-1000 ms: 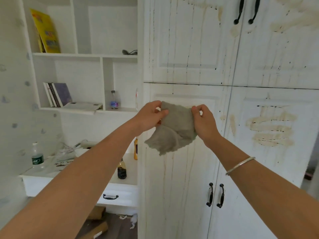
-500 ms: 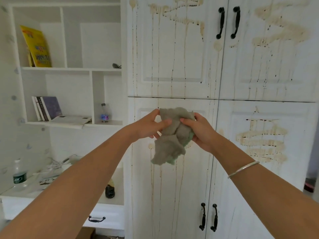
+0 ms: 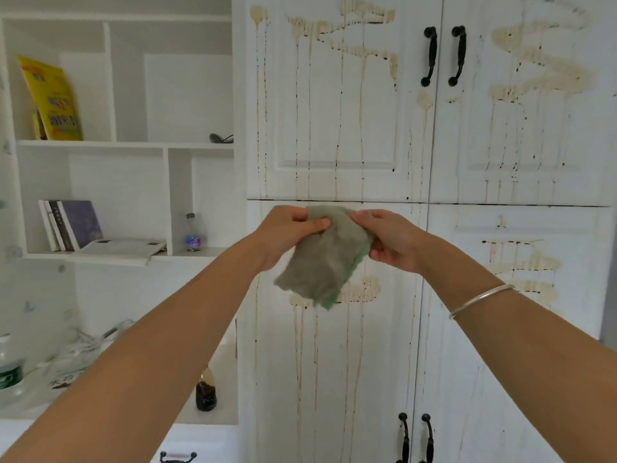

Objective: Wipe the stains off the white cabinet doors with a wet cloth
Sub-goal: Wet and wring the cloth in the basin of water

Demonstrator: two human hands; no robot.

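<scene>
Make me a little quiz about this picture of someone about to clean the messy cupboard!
1. True or false: only one hand holds the cloth.
2. What colour are the door handles? A white, B black, C gold.
3. Fill the gap: the bracelet is on the ___ wrist.

Key: 1 false, since the left hand and the right hand both pinch its top edge. 2 B. 3 right.
</scene>
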